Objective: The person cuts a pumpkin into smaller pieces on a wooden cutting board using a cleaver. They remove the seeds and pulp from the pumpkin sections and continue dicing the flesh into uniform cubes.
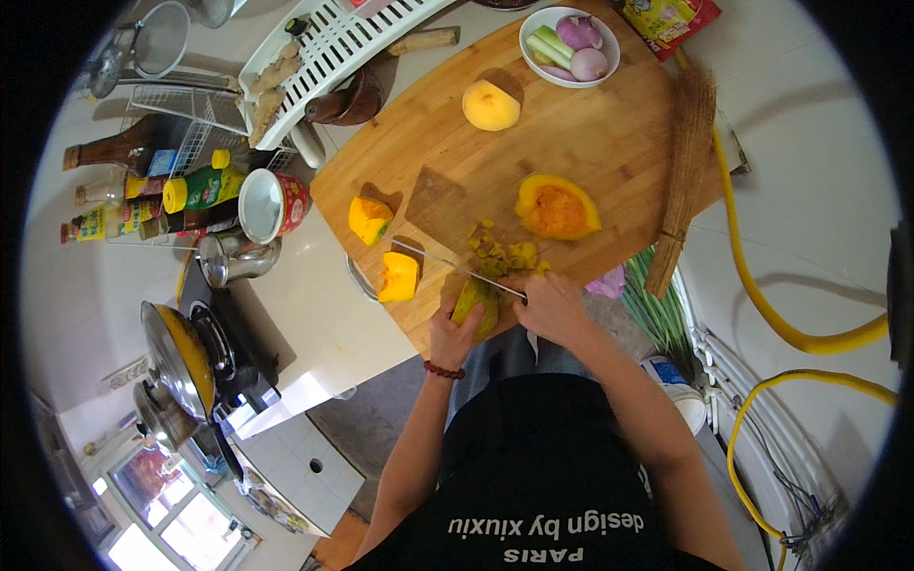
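My left hand (pixel 451 335) grips a pumpkin piece (pixel 480 307) with green-yellow rind, at the near edge of a wooden cutting board (pixel 607 135). My right hand (pixel 553 307) holds a kitchen knife (pixel 457 267) by its dark handle; the blade, seen nearly edge-on, reaches left just above the piece. Rind peelings (pixel 500 253) lie in a pile beyond the blade. A cut pumpkin chunk (pixel 557 207) shows its orange hollow to the right. Two smaller pumpkin pieces (pixel 399 277) sit at the left, and a rounded pale-yellow piece (pixel 491 105) farther back.
A white bowl (pixel 569 80) with purple onions and green stalks stands at the board's back. A straw brush (pixel 682 171) lies along its right edge. Left are a red-patterned tub (pixel 291 205), bottles (pixel 207 189), a white rack (pixel 335 61) and a lidded pan (pixel 178 357) on a stove.
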A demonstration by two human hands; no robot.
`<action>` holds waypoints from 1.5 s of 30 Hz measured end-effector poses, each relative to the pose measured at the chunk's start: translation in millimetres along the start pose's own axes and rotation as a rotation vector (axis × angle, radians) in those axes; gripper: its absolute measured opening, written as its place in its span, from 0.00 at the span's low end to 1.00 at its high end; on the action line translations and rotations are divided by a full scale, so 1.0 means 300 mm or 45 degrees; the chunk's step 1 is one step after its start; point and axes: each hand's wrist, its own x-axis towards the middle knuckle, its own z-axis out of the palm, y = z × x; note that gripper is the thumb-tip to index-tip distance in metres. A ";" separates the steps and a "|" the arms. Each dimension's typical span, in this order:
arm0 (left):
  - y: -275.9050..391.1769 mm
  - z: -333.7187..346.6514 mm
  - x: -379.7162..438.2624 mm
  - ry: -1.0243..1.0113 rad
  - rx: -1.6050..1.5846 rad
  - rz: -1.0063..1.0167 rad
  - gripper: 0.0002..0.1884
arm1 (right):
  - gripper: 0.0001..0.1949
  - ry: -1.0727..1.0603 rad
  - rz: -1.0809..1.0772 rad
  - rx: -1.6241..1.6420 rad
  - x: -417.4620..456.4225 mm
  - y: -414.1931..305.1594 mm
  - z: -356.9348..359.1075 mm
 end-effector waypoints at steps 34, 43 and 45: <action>0.009 0.010 -0.112 0.566 0.374 0.451 0.55 | 0.11 0.483 0.193 0.927 -0.065 0.084 0.178; -0.078 0.001 -0.090 0.413 -0.473 0.272 0.47 | 0.11 0.496 0.091 0.991 -0.106 0.045 0.178; -0.093 0.017 -0.078 0.410 -0.781 0.157 0.42 | 0.11 0.494 0.072 1.024 -0.116 0.029 0.171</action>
